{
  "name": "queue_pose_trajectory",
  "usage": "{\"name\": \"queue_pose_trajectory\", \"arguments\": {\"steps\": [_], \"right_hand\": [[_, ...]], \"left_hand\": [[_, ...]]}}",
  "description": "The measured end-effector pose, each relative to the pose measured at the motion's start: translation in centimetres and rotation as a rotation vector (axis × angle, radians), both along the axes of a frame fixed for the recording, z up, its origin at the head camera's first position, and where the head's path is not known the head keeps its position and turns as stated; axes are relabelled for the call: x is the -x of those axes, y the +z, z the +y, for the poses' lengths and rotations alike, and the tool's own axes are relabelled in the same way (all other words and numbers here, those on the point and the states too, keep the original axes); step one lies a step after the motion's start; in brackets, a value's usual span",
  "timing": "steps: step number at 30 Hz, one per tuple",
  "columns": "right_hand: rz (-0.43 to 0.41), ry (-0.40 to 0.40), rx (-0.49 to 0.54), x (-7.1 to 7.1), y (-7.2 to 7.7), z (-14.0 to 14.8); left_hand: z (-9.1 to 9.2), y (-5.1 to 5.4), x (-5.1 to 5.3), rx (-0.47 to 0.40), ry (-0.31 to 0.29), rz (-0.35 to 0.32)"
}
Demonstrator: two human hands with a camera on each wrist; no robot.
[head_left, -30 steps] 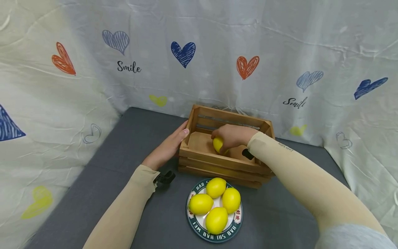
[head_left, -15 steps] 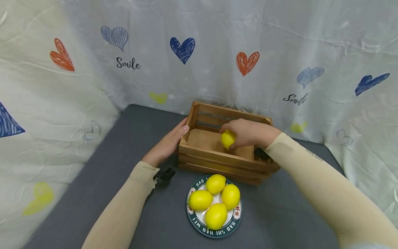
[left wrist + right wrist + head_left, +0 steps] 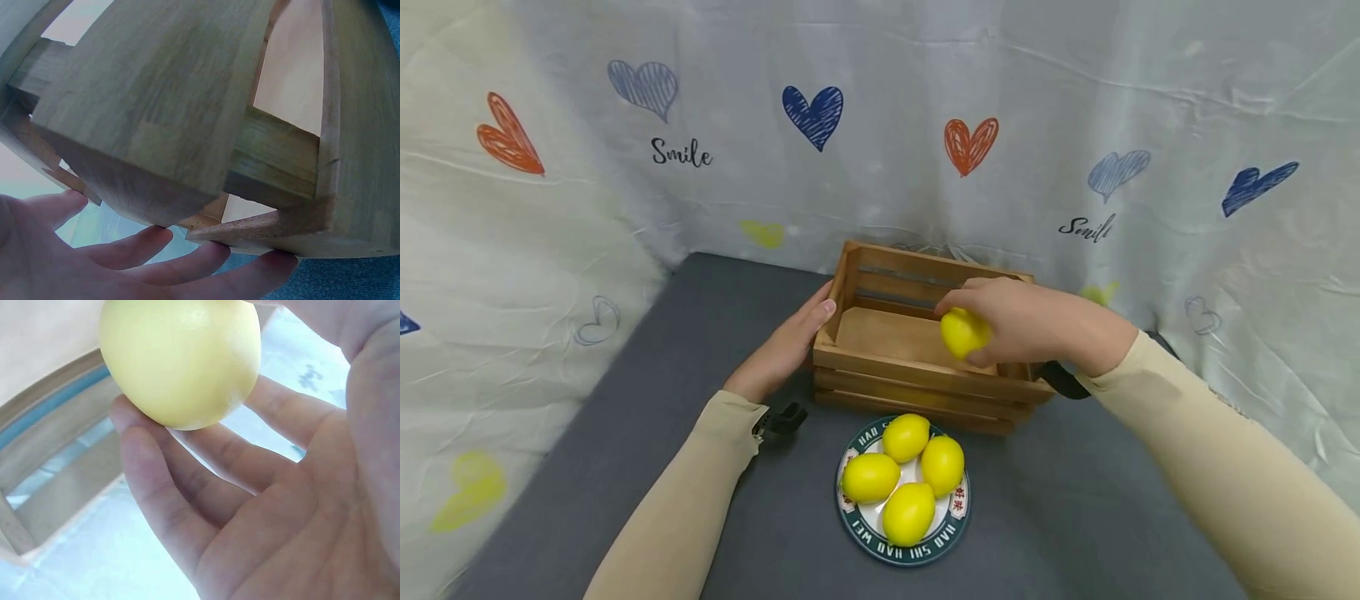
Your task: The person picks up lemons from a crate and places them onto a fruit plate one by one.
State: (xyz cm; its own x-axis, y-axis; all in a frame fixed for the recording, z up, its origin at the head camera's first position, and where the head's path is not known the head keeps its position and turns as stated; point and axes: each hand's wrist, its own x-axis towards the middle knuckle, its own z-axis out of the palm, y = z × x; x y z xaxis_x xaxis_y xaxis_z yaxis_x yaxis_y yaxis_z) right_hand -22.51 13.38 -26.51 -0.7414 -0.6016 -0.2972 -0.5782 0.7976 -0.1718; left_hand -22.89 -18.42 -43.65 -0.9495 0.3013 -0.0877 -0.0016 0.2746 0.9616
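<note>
My right hand (image 3: pixel 1026 321) holds a yellow lemon (image 3: pixel 964 333) above the right part of a slatted wooden crate (image 3: pixel 917 387). In the right wrist view the fingers curl under the lemon (image 3: pixel 181 362), with the thumb at its upper edge. My left hand (image 3: pixel 786 346) rests against the crate's left end. In the left wrist view its straight fingers touch the crate's slats (image 3: pixel 269 231). Several more lemons (image 3: pixel 908 514) lie on a green-rimmed plate (image 3: pixel 868 537) in front of the crate. The crate's bare floor (image 3: pixel 887 333) shows in the head view.
A dark grey cloth (image 3: pixel 760 517) covers the table. Behind it hangs a pale curtain (image 3: pixel 880 192) printed with hearts and words, close to the crate's back. More curtain closes off the left and right sides. Each wrist carries a black strap (image 3: pixel 782 419).
My right hand has lifted the lemon from inside the crate, moving up and to the right. The left hand keeps its place on the crate. The head view has shifted slightly.
</note>
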Motion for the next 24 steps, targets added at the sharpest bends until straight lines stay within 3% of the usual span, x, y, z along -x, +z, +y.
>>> {"name": "queue_pose_trajectory", "arguments": {"steps": [7,15,19,24], "right_hand": [[0.014,0.025,0.028,-3.7,1.3,0.2],[0.031,0.102,0.041,-7.6,1.0,0.3],[0.028,0.138,0.039,-9.3,0.1,0.3],[0.013,0.177,0.079,-10.8,-2.6,0.5]], "left_hand": [[0.0,0.1,0.1,-0.005,-0.006,0.007],[-0.1,0.2,0.0,-0.004,-0.014,0.01],[-0.1,0.3,-0.2,-0.003,-0.012,-0.005],[0.0,0.4,-0.3,0.002,-0.008,-0.036]]}}
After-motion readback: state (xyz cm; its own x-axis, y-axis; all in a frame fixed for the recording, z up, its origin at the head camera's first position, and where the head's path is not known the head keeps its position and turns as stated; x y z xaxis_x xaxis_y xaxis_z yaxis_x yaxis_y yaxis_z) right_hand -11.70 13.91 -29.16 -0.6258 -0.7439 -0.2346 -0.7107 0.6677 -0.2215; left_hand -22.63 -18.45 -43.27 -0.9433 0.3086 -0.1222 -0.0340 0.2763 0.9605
